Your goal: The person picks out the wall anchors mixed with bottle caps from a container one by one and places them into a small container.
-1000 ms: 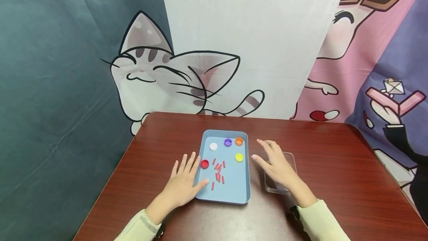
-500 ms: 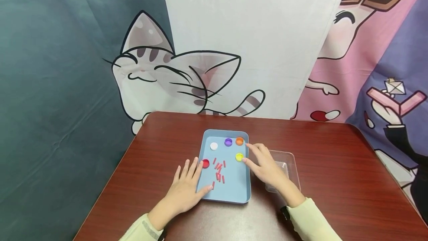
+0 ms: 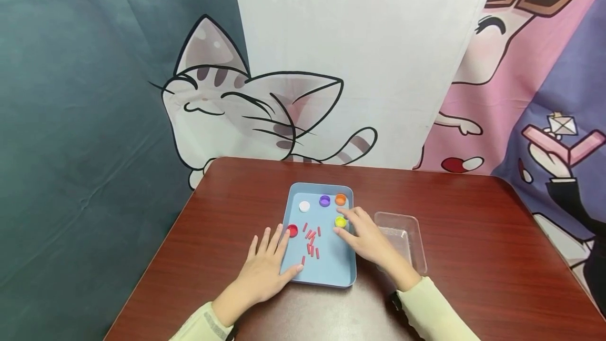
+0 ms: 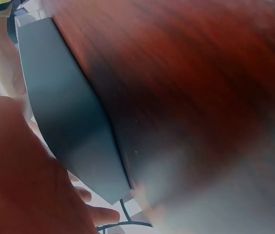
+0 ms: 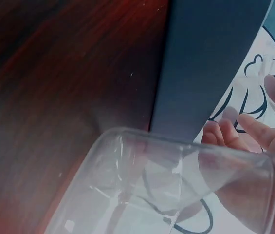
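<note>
The yellow cap [image 3: 340, 222] sits toward the right side of the blue tray [image 3: 329, 273], between the spread thumb and forefinger of the right hand [image 3: 366, 237]; whether either touches it I cannot tell. The step in hand looks like a reach for that cap, and taking it would call for narrowing both fingertips onto its rim. The orange cap [image 3: 340, 199] lies just beyond (near enough to be nudged, I judge). Red sticks [image 3: 317, 253] lie scattered leftward; the left hand [image 3: 263, 271], fingers straight and splayed, rests at the tray's left edge, apparently steadying it. A clear box [image 3: 418, 243] stands right of the tray.
</note>
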`<state>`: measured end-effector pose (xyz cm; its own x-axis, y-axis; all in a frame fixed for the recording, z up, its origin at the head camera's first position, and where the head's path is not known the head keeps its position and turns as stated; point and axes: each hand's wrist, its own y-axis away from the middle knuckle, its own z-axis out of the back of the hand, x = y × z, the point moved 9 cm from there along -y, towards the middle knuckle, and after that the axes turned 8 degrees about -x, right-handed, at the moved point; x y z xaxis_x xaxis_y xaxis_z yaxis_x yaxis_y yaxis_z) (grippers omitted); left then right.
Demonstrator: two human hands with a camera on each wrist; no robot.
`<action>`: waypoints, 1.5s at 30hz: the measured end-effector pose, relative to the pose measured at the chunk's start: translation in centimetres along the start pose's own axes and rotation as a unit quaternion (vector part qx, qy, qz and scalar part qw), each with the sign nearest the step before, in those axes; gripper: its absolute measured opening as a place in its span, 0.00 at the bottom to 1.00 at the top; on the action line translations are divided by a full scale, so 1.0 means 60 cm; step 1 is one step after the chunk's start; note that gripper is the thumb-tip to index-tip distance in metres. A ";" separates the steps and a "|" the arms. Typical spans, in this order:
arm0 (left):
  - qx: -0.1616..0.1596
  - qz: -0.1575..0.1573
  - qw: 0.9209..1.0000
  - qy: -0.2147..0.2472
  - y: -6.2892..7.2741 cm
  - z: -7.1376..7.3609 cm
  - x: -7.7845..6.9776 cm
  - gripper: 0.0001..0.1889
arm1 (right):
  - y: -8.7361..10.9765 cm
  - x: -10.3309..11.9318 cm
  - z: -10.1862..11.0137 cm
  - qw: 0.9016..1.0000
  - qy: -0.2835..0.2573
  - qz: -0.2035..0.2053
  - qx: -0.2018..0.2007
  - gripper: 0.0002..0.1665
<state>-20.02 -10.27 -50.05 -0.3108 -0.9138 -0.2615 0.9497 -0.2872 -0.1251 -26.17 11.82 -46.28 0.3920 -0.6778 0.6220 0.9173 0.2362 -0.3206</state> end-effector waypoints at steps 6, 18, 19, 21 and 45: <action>0.008 0.000 1.000 0.001 0.000 -0.001 -0.002 0.47 | -0.008 0.010 -0.015 1.000 0.017 0.010 0.012 0.30; 0.015 0.002 1.000 0.006 0.000 -0.002 -0.004 0.46 | -0.025 0.013 -0.050 0.999 0.024 0.012 0.042 0.26; 0.015 0.002 1.000 0.006 0.000 -0.002 -0.004 0.46 | -0.026 0.013 -0.054 0.999 0.026 0.014 0.046 0.26; 0.015 0.001 1.000 0.002 0.000 -0.002 -0.004 0.46 | -0.027 0.014 -0.061 0.998 0.032 0.017 0.053 0.26; 0.009 -0.002 1.000 0.009 -0.001 -0.005 0.000 0.46 | -0.044 0.011 -0.102 0.984 0.171 0.017 0.055 0.20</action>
<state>-20.06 -10.16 -50.31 -0.3161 -0.9068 -0.2789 0.9486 -0.2971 -0.1090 -28.74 6.49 -49.41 0.3942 -0.8580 0.3293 0.9131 0.3251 -0.2460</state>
